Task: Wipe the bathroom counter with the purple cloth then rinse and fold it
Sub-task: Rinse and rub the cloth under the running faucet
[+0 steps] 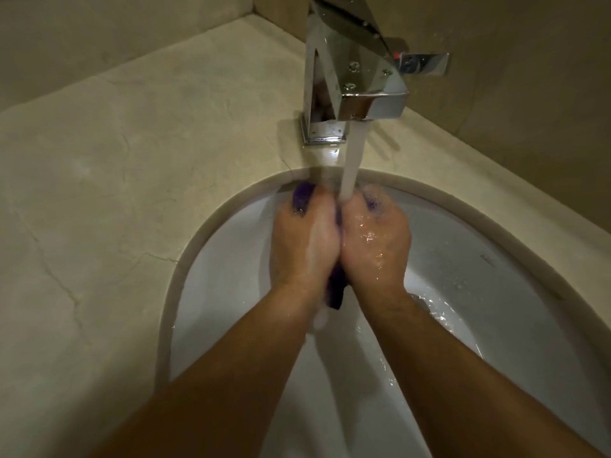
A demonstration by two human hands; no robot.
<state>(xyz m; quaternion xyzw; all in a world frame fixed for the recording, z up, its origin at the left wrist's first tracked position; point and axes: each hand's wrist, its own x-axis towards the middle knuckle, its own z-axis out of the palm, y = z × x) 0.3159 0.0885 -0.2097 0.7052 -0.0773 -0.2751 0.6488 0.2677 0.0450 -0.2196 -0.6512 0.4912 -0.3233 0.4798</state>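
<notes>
The purple cloth [336, 292] is bunched between both my hands over the white sink [479, 292]. Only bits of it show: a strip hanging below my wrists and tufts past my fingers. My left hand [304, 239] and my right hand [375, 242] are pressed side by side, both closed around the cloth. A stream of water [353, 160] falls from the chrome faucet [350, 67] onto my fingers and the cloth. My blurred fingertips are at the sink's far rim.
The beige stone counter [115, 193] surrounds the sink, with thin cracks on its left part. Walls rise close behind and to the right of the faucet. Water pools in the basin to the right of my right forearm.
</notes>
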